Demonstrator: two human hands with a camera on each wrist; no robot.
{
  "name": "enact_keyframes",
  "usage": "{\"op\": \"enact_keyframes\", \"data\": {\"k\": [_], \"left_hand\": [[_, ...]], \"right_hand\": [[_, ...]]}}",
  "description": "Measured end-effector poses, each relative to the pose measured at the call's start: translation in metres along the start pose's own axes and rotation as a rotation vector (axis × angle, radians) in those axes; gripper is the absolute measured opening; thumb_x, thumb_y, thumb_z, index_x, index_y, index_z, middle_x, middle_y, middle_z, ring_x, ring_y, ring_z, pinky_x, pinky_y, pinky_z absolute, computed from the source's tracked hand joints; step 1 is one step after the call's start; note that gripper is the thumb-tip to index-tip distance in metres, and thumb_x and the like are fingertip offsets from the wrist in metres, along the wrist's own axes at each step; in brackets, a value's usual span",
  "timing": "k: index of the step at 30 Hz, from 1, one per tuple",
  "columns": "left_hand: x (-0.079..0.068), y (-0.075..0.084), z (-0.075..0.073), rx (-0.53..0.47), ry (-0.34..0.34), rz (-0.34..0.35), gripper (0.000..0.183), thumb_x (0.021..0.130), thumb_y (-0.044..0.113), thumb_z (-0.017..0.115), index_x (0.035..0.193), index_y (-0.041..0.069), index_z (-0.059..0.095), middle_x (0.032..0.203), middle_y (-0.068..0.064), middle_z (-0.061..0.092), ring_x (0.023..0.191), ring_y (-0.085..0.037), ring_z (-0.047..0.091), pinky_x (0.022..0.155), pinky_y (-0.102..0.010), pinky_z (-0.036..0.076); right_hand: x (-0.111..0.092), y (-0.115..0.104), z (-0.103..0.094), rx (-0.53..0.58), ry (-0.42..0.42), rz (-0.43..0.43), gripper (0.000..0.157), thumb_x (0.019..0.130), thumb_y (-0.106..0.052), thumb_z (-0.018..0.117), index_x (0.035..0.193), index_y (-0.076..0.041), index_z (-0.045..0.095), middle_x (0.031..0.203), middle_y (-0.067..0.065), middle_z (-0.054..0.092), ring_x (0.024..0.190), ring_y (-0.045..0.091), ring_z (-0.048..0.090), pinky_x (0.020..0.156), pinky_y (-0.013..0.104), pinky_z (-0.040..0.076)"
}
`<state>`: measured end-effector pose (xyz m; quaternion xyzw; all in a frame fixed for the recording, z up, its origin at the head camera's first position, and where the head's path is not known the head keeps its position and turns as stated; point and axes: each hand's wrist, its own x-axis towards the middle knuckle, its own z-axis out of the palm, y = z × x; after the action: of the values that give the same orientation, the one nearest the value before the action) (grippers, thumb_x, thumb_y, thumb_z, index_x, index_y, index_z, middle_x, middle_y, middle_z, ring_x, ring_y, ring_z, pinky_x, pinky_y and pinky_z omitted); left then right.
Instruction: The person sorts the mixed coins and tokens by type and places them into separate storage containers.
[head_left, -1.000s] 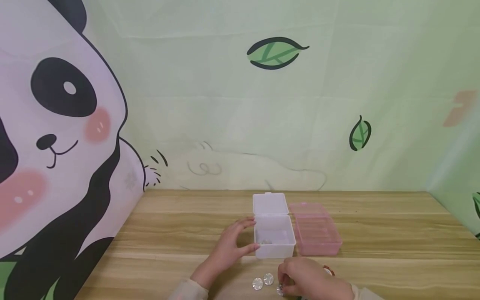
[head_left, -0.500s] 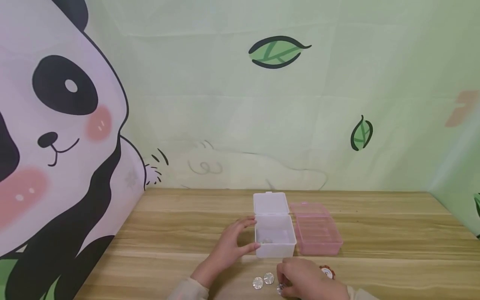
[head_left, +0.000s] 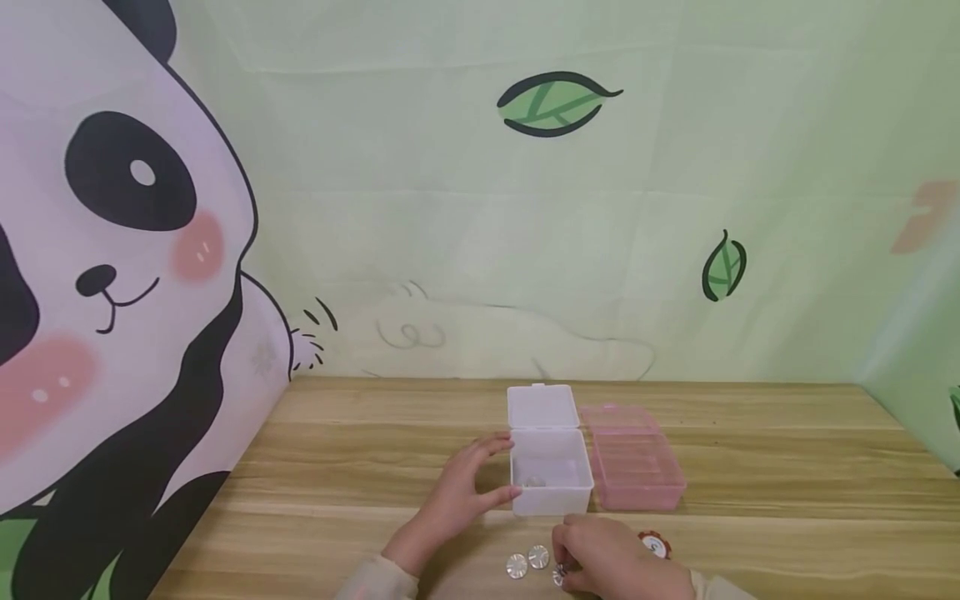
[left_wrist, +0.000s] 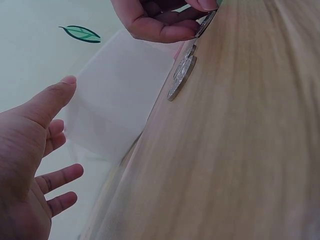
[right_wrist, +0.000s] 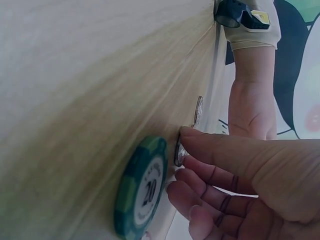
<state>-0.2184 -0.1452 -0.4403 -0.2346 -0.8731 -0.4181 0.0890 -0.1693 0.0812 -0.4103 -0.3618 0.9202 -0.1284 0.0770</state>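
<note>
A white plastic box [head_left: 551, 500] stands with its lid tipped back, and a small pale round thing [head_left: 533, 482] lies inside. My left hand [head_left: 461, 487] is at the box's left side, thumb by the front corner and fingers by the back, all fairly straight. In front, my right hand [head_left: 611, 554] pinches a silver coin-like disc [right_wrist: 181, 152] by its edge, at the table top. Two more silver discs lie flat to its left, a nearer disc [head_left: 517, 567] and a farther disc [head_left: 538, 557].
Right beside the white box sits a pink translucent box [head_left: 641, 497]. A red and white poker chip [head_left: 655, 545] lies just past my right hand. In the right wrist view, a green poker chip [right_wrist: 142, 190] marked 20 is close to the fingers. A printed cloth hangs behind the table [head_left: 360, 467].
My right hand has shifted slightly left with the silver disc in its pinch, baring more of the red and white poker chip. The left hand stays at the white box.
</note>
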Motion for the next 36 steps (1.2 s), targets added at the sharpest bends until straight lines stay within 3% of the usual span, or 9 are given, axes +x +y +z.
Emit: {"op": "enact_keyframes", "data": {"k": [8,21,28,36], "left_hand": [[0.0,0.001,0.0,-0.003,-0.004,-0.003,0.06,0.081,0.033,0.074,0.133,0.011,0.053,0.144,-0.009,0.05,0.136,-0.031,0.044,0.112,-0.059,0.03],[0.001,0.0,0.0,-0.014,-0.002,0.002,0.06,0.081,0.033,0.074,0.133,0.01,0.053,0.144,-0.009,0.051,0.135,-0.031,0.044,0.112,-0.057,0.031],[0.0,-0.001,0.001,-0.01,0.002,-0.001,0.06,0.081,0.032,0.074,0.132,0.009,0.054,0.144,-0.009,0.051,0.135,-0.031,0.044,0.112,-0.057,0.031],[0.001,-0.001,0.0,-0.009,0.003,0.002,0.06,0.082,0.033,0.074,0.133,0.01,0.054,0.144,-0.009,0.051,0.136,-0.03,0.044,0.112,-0.056,0.032]], "right_hand": [[0.0,-0.001,0.0,-0.018,0.011,0.005,0.022,0.074,-0.018,0.081,0.074,-0.016,0.059,0.07,-0.011,0.046,0.061,0.001,0.038,0.053,0.018,0.034],[-0.002,0.0,-0.003,0.117,0.02,0.014,0.025,0.076,-0.019,0.078,0.07,-0.02,0.054,0.06,-0.017,0.044,0.053,-0.002,0.038,0.05,0.017,0.034],[0.0,0.004,-0.007,0.108,0.023,-0.029,0.025,0.075,-0.019,0.079,0.07,-0.019,0.055,0.059,-0.016,0.046,0.055,-0.003,0.037,0.051,0.016,0.035],[-0.001,0.006,-0.013,0.176,0.0,-0.035,0.022,0.077,-0.017,0.077,0.07,-0.019,0.057,0.062,-0.016,0.049,0.056,-0.005,0.039,0.052,0.015,0.037]]}}
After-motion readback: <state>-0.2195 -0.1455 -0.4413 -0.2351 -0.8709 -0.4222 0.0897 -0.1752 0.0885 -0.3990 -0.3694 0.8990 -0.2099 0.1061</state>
